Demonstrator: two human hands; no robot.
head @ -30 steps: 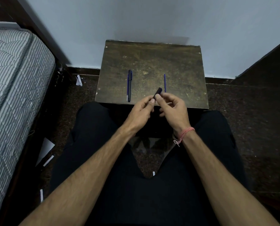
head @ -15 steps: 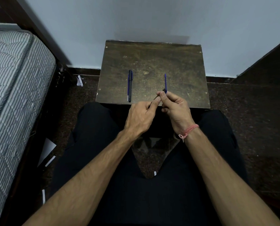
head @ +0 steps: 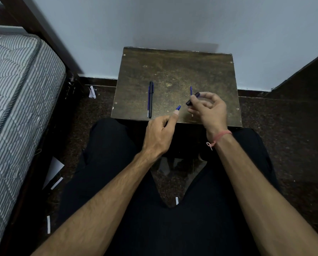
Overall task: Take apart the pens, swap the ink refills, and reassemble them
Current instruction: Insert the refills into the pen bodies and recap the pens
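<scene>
Two hands apart: left hand [head: 159,133] pinches a blue tip [head: 178,107]; right hand [head: 209,109] fingers close round a black cap [head: 192,98]. Risk: small tip slips, rolls off table [head: 173,71].

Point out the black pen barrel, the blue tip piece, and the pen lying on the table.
black pen barrel [head: 192,99]: head view, middle of the tube.
blue tip piece [head: 178,107]: head view, its cone.
pen on the table [head: 150,100]: head view, mid-body.

two bare hands [head: 159,133] [head: 210,109], one whole blue-and-black pen [head: 150,99], one thin blue refill [head: 191,90], one small blue tip piece [head: 178,107], one short black pen part [head: 192,98] sat over one worn brown wooden table [head: 173,71].
</scene>
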